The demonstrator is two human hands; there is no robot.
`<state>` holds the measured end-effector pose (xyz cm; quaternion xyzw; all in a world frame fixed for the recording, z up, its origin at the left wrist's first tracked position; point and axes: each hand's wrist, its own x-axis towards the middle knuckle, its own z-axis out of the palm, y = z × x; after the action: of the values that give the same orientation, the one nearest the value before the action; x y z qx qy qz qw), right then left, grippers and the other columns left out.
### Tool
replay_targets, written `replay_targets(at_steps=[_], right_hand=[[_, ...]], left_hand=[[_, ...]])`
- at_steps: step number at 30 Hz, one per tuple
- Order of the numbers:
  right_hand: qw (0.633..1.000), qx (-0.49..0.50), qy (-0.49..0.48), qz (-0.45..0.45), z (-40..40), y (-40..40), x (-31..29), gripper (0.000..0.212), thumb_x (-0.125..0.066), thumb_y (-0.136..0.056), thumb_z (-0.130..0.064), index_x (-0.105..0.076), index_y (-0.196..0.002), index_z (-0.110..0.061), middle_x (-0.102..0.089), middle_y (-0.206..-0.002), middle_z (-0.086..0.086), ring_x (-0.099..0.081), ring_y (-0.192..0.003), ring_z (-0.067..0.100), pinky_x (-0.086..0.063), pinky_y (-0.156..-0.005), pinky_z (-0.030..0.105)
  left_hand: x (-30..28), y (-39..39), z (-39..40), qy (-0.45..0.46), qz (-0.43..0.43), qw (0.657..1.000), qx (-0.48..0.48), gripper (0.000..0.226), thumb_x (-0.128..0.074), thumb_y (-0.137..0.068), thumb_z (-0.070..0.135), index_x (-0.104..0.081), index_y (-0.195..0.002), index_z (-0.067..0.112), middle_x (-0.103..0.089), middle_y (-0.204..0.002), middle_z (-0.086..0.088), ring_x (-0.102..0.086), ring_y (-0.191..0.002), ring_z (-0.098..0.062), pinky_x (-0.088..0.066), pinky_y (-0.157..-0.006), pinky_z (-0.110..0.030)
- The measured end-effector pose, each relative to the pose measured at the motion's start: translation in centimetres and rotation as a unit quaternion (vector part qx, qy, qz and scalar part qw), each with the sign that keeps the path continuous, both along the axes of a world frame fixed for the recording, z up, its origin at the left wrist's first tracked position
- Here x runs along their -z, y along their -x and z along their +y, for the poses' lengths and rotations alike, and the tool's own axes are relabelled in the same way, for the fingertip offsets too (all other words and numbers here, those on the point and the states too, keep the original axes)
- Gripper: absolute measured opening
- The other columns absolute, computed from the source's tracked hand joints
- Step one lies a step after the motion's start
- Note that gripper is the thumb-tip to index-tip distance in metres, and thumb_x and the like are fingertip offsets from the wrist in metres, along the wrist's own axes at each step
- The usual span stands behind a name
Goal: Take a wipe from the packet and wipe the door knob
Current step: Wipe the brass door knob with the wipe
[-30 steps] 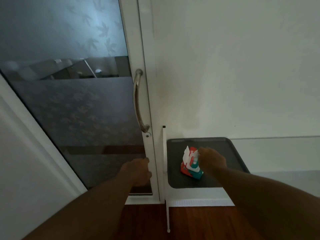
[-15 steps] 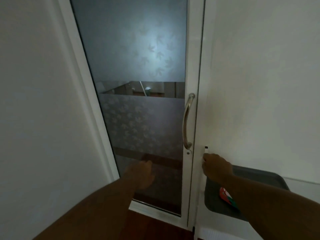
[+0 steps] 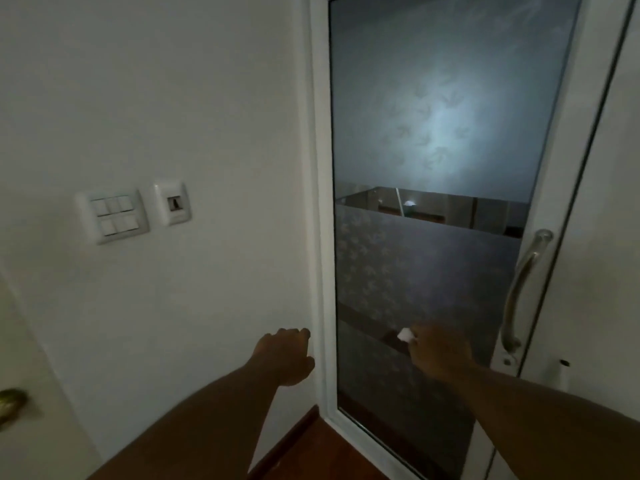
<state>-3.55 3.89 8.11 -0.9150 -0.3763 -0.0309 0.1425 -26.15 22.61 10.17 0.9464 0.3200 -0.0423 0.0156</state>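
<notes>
My right hand (image 3: 438, 353) is held out in front of the frosted glass door (image 3: 429, 258), closed around a small white wipe (image 3: 405, 334) that pokes out at its left side. My left hand (image 3: 287, 355) hangs loosely curled with nothing in it, in front of the white wall just left of the door frame. A brass door knob (image 3: 12, 401) shows at the far left edge, on a pale door, well left of both hands. The wipe packet is out of view.
A curved metal pull handle (image 3: 519, 289) is fixed on the glass door's right stile. Two white switch plates (image 3: 112, 216) (image 3: 173, 204) sit on the wall at the left. Dark wood floor (image 3: 311, 452) lies below.
The view has swung left: the tray and packet have left the frame and the brass knob and switches have come in. My right hand now holds a white wipe and has moved left past the pull handle.
</notes>
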Motion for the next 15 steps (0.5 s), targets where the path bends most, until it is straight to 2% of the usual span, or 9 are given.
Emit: replay_targets(at_steps=[2, 5, 7, 10, 13, 15], right_hand=[[0.999, -0.038, -0.005, 0.005, 3.2, 1.8, -0.4, 0.023, -0.051, -0.093, -0.029, -0.068, -0.108, -0.027, -0.071, -0.104, 0.002, -0.067, -0.095, 0.022, -0.054, -0.082, 0.036], [0.994, -0.098, -0.029, 0.025, 7.9, 5.1, -0.8, 0.018, -0.052, -0.097, -0.025, -0.066, -0.107, -0.021, -0.07, -0.102, 0.003, -0.065, -0.09, 0.02, -0.046, -0.075, 0.029], [0.991, -0.129, -0.026, 0.03, 11.1, 7.8, -1.2, 0.009, -0.052, -0.096, -0.022, -0.061, -0.094, -0.023, -0.069, -0.098, 0.003, -0.063, -0.086, 0.02, -0.046, -0.073, 0.03], [0.984, -0.173, -0.02, 0.022, 15.2, 12.1, -2.0, 0.019, -0.05, -0.094, -0.022, -0.042, -0.078, -0.029, -0.058, -0.086, -0.001, -0.06, -0.08, 0.02, -0.047, -0.069, 0.031], [0.979, -0.204, -0.016, -0.006, 19.0, 17.0, -2.7, 0.007, -0.048, -0.093, -0.025, -0.05, -0.086, -0.025, -0.06, -0.092, 0.001, -0.064, -0.086, 0.024, -0.05, -0.073, 0.032], [0.974, -0.224, -0.015, -0.019, 21.3, 20.4, -3.0, 0.013, -0.047, -0.093, -0.028, -0.058, -0.098, -0.023, -0.064, -0.101, 0.001, -0.065, -0.091, 0.025, -0.052, -0.076, 0.034]], left_hand=[[-0.2, 3.3, 1.8, -0.003, 0.004, 1.0, -0.028, 0.058, -0.047, -0.1, 0.044, -0.04, -0.15, 0.016, -0.052, -0.149, -0.009, -0.05, -0.133, -0.03, -0.042, -0.108, -0.047], [-0.7, 8.3, 4.6, -0.012, 0.005, 0.998, -0.069, 0.058, -0.047, -0.1, 0.044, -0.039, -0.15, 0.017, -0.051, -0.15, -0.01, -0.048, -0.136, -0.031, -0.04, -0.11, -0.047], [-1.0, 11.8, 6.6, -0.018, 0.002, 0.995, -0.094, 0.057, -0.046, -0.1, 0.045, -0.04, -0.149, 0.017, -0.051, -0.15, -0.009, -0.048, -0.136, -0.03, -0.04, -0.111, -0.047], [-1.6, 16.8, 8.9, -0.022, -0.018, 0.992, -0.123, 0.055, -0.046, -0.1, 0.045, -0.042, -0.147, 0.017, -0.052, -0.148, -0.008, -0.049, -0.134, -0.029, -0.041, -0.11, -0.046], [-1.9, 22.3, 11.0, -0.033, -0.025, 0.987, -0.155, 0.054, -0.046, -0.099, 0.044, -0.043, -0.146, 0.016, -0.054, -0.146, -0.009, -0.051, -0.133, -0.03, -0.042, -0.109, -0.047], [-2.0, 25.8, 12.2, -0.037, -0.024, 0.983, -0.176, 0.054, -0.046, -0.1, 0.044, -0.042, -0.146, 0.017, -0.053, -0.147, -0.008, -0.05, -0.134, -0.029, -0.042, -0.109, -0.047]])
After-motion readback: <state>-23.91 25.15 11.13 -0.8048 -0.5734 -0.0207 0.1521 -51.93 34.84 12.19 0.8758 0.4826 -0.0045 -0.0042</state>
